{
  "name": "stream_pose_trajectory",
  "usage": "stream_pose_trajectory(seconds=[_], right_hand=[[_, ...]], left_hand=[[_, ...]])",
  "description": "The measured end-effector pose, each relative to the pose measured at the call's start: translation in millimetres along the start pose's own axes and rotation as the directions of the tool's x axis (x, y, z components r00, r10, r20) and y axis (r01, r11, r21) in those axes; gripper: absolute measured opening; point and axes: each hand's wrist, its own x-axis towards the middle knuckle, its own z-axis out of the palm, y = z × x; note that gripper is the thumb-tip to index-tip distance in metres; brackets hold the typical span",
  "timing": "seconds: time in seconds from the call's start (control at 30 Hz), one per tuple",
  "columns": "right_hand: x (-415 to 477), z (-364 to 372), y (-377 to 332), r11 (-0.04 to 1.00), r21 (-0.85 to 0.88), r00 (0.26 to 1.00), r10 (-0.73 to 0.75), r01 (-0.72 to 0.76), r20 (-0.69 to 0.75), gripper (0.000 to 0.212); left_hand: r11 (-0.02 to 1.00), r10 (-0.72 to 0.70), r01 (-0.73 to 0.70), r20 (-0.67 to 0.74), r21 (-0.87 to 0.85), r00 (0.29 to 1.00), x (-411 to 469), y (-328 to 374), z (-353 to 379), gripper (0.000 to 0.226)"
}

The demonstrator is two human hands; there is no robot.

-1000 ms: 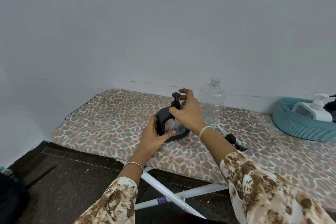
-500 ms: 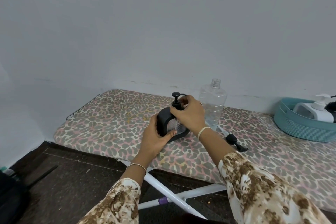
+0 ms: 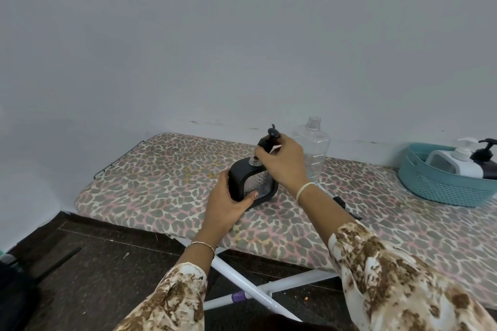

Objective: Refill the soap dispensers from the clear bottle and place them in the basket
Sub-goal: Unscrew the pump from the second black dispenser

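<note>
Black dispenser [image 3: 243, 183]: on leopard-print board [image 3: 161, 169], side gripped by left hand [image 3: 226, 207]; pump [image 3: 270, 140] clear of neck, pinched in right hand [image 3: 282, 164]. Clear bottle [image 3: 314, 148]: uncapped, just behind, partly hidden by that hand. Teal basket [image 3: 441, 191]: far right, holding white dispenser [image 3: 457, 164] and second black dispenser [image 3: 487, 160], cut off by frame edge.

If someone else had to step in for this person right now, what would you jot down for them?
Left hand grips the black dispenser, upright on the ironing board. Right hand pinches its pump, raised off the bare neck.
Clear bottle, uncapped, stands just behind them. Basket at far right holds a white dispenser and a dark dispenser: those look done.
Left, likely: fill this one, refit the pump, set it in the basket.
</note>
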Motion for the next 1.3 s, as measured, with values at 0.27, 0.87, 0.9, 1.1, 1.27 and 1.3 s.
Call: stream_pose_trajectory(seconds=[0.27, 0.87, 0.9, 1.1, 1.27, 1.3], right_hand=[[3.6, -51.8, -15.5, 0.961, 0.275, 0.989, 0.077, -0.040, -0.123, 0.013], [-29.8, -140.3, 88.5, 0.846, 0.509, 0.791, 0.417, -0.157, -0.448, 0.023], [-31.9, -138.5, 98.5, 0.856, 0.481, 0.782, 0.429, -0.192, -0.452, 0.024], [-37.6, -129.8, 142.7, 0.898, 0.254, 0.759, 0.439, -0.358, -0.481, 0.021], [-40.9, -122.5, 162.0, 0.898, 0.047, 0.791, 0.409, -0.437, -0.456, 0.023], [-41.6, -120.9, 165.3, 0.893, 0.009, 0.794, 0.405, -0.450, -0.453, 0.023]], left_hand=[[0.999, -0.025, 0.025, 0.015, 0.029, 1.000, -3.3, 4.9, -1.3, 0.061], [1.000, 0.020, -0.019, -0.014, 0.012, 1.000, -8.3, 2.8, 0.1, 0.075], [1.000, 0.023, -0.022, -0.020, 0.018, 1.000, -8.1, 2.8, -0.1, 0.077], [0.999, 0.033, -0.031, -0.033, 0.032, 0.999, -7.5, 3.8, 1.6, 0.077], [0.999, 0.031, -0.030, -0.032, 0.034, 0.999, -7.1, 3.6, 2.0, 0.076], [0.999, 0.032, -0.030, -0.037, 0.040, 0.999, -6.9, 3.3, 2.3, 0.077]])
